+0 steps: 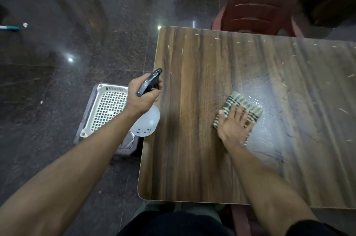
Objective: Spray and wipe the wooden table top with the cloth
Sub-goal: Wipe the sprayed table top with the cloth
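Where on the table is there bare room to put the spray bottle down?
The dry strip between the table's left edge and the cloth is free. Right of the cloth is wet; the right hand presses it there.

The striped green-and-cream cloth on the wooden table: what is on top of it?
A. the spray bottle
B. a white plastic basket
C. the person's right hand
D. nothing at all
C: the right hand lies flat on the striped green-and-cream cloth, pressing it onto the wet patch of the wooden table, while the left hand holds the clear spray bottle with a black trigger off the table's edge.
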